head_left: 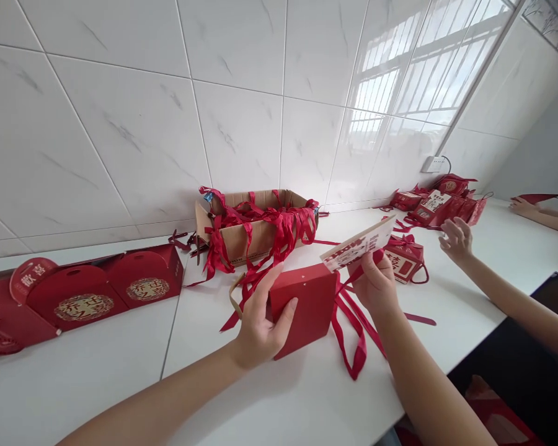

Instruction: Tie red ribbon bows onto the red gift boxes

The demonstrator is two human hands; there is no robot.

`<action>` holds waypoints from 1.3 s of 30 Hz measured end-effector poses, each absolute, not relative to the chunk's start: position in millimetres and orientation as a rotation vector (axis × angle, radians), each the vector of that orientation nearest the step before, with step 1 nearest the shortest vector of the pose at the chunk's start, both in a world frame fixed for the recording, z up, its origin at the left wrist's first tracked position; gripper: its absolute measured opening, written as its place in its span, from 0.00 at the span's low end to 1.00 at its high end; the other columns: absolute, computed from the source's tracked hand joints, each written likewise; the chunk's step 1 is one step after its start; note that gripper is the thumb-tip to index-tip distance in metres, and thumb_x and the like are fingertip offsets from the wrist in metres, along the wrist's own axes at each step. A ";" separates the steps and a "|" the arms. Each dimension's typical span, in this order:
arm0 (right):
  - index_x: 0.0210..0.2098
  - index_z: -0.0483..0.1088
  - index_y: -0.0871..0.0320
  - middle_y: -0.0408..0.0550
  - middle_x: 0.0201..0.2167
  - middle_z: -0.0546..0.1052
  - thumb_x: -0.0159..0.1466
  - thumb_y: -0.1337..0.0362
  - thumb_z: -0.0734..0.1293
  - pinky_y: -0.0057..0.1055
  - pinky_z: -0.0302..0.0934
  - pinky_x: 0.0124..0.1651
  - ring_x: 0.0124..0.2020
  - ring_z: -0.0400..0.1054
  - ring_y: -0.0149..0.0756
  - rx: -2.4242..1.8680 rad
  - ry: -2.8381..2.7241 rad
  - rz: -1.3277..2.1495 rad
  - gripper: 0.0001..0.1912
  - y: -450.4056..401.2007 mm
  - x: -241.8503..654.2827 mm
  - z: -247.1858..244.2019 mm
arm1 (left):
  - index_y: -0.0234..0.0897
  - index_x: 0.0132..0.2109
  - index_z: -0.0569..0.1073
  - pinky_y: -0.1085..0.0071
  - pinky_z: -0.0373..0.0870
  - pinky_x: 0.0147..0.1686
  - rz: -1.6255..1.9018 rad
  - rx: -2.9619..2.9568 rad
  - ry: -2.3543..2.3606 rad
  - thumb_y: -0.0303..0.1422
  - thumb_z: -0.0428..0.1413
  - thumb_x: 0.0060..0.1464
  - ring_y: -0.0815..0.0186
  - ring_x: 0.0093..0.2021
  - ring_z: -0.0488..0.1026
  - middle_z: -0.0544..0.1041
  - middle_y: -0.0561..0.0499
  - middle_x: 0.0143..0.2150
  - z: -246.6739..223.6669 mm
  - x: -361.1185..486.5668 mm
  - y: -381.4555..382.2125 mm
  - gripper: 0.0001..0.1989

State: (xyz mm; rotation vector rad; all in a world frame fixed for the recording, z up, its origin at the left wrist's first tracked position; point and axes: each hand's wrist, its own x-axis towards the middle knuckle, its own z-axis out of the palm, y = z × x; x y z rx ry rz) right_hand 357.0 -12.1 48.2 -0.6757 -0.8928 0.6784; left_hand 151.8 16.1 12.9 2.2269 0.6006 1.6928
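My left hand [263, 322] grips a red gift box [309, 306] by its near left edge, the thumb lying across the face. A tan strap [236, 296] curves out to the left of the box. In my right hand [374, 279], thumb and fingers pinch a red ribbon [348, 347] whose loops hang down to the white tabletop. A printed pale card [358, 246] slants up over the top right of the box, at the fingers of the same hand. How the card joins the box, if at all, is hidden.
Behind stands a cardboard box [255, 238] draped with red ribbons. Red boxes [93, 291] line the left side. A finished-looking red box [404, 257] sits to the right, with more red boxes [439, 204] beyond. Another person's hand [456, 240] reaches in; a farther hand [523, 206] holds something red.
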 end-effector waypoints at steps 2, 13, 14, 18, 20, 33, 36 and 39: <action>0.38 0.75 0.46 0.43 0.37 0.80 0.54 0.53 0.73 0.38 0.69 0.51 0.47 0.73 0.38 -0.689 -0.913 0.656 0.12 -10.9 357.6 46.8 | 0.40 0.60 0.63 0.63 0.73 0.49 1.667 2.254 0.571 0.26 0.55 0.57 0.59 0.51 0.73 0.74 0.45 0.51 17.7 150.8 16.2 0.24; 0.37 0.74 0.48 0.41 0.33 0.76 0.57 0.56 0.72 0.27 0.67 0.33 0.32 0.71 0.30 -0.648 -0.783 0.582 0.09 -11.6 353.9 51.7 | 0.38 0.42 0.70 0.71 0.73 0.34 1.384 1.941 0.656 0.34 0.57 0.56 0.65 0.38 0.74 0.75 0.49 0.38 28.4 148.3 12.0 0.07; 0.37 0.74 0.48 0.41 0.32 0.75 0.58 0.57 0.71 0.27 0.66 0.32 0.30 0.69 0.29 -0.651 -0.791 0.556 0.08 -11.3 353.5 52.5 | 0.38 0.42 0.70 0.69 0.73 0.38 1.420 1.959 0.655 0.33 0.57 0.56 0.63 0.42 0.74 0.74 0.48 0.41 28.2 148.2 11.9 0.07; 0.35 0.73 0.51 0.41 0.28 0.72 0.59 0.57 0.70 0.30 0.65 0.35 0.28 0.66 0.30 -0.677 -0.821 0.477 0.06 -9.1 354.4 52.5 | 0.39 0.44 0.69 0.63 0.71 0.47 1.400 1.956 0.549 0.31 0.55 0.59 0.61 0.50 0.72 0.73 0.45 0.53 25.7 147.9 12.1 0.07; 0.33 0.73 0.52 0.42 0.27 0.72 0.60 0.57 0.70 0.30 0.65 0.37 0.30 0.66 0.30 -0.693 -0.801 0.470 0.06 -7.7 355.4 50.8 | 0.40 0.46 0.68 0.67 0.73 0.41 1.329 1.922 0.505 0.31 0.54 0.60 0.63 0.45 0.75 0.76 0.47 0.49 24.4 148.1 12.2 0.07; 0.41 0.75 0.51 0.43 0.41 0.79 0.57 0.59 0.73 0.33 0.70 0.48 0.43 0.74 0.33 -0.609 -0.661 0.719 0.12 -3.2 352.9 53.5 | 0.42 0.45 0.66 0.75 0.69 0.32 1.415 2.119 0.576 0.28 0.54 0.59 0.71 0.33 0.74 0.77 0.56 0.34 26.7 148.3 13.7 0.08; 0.39 0.76 0.53 0.42 0.42 0.80 0.57 0.61 0.73 0.27 0.71 0.44 0.43 0.74 0.32 -0.595 -0.567 0.887 0.10 -0.3 355.1 52.5 | 0.42 0.46 0.66 0.76 0.70 0.32 1.415 2.132 0.568 0.27 0.54 0.59 0.71 0.33 0.74 0.77 0.56 0.35 26.1 148.8 14.1 0.08; 0.38 0.76 0.54 0.43 0.42 0.80 0.57 0.63 0.74 0.26 0.72 0.42 0.43 0.75 0.33 -0.595 -0.524 0.972 0.10 1.8 356.1 51.1 | 0.43 0.46 0.65 0.77 0.69 0.31 1.410 2.130 0.559 0.27 0.53 0.60 0.72 0.32 0.74 0.77 0.57 0.33 26.1 149.0 13.9 0.09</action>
